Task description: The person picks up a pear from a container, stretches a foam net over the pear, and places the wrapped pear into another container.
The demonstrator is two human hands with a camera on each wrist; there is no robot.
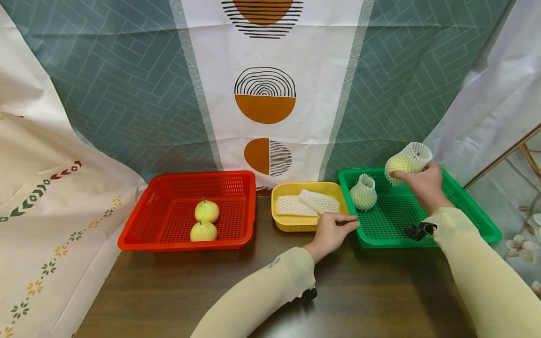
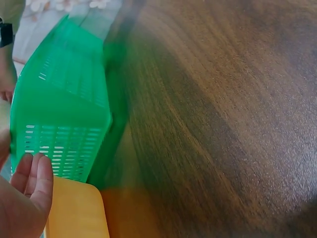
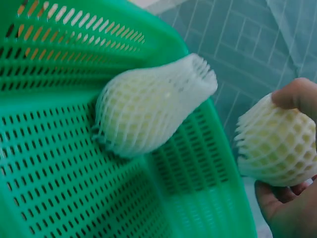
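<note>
My right hand (image 1: 424, 185) holds a yellow-green pear in a white foam net sleeve (image 1: 408, 162) above the green basket (image 1: 390, 243). In the right wrist view, the thumb and fingers grip this netted pear (image 3: 280, 144) from opposite sides. Another sleeved pear (image 1: 363, 192) sits in the green basket's left part, its net's neck pointing up. My left hand (image 1: 331, 234) reaches to the basket's left rim with fairly straight fingers. The left wrist view has those fingers (image 2: 43, 183) beside the slotted green wall (image 2: 64, 144); contact is hard to tell.
A yellow basket (image 1: 296, 227) with flat foam net sleeves (image 1: 319, 202) stands left of the green one. Farther left, a red basket (image 1: 145, 216) contains two bare pears (image 1: 207, 211). All stand on a dark wooden table (image 1: 169, 286), with a patterned cloth (image 1: 139, 94) behind.
</note>
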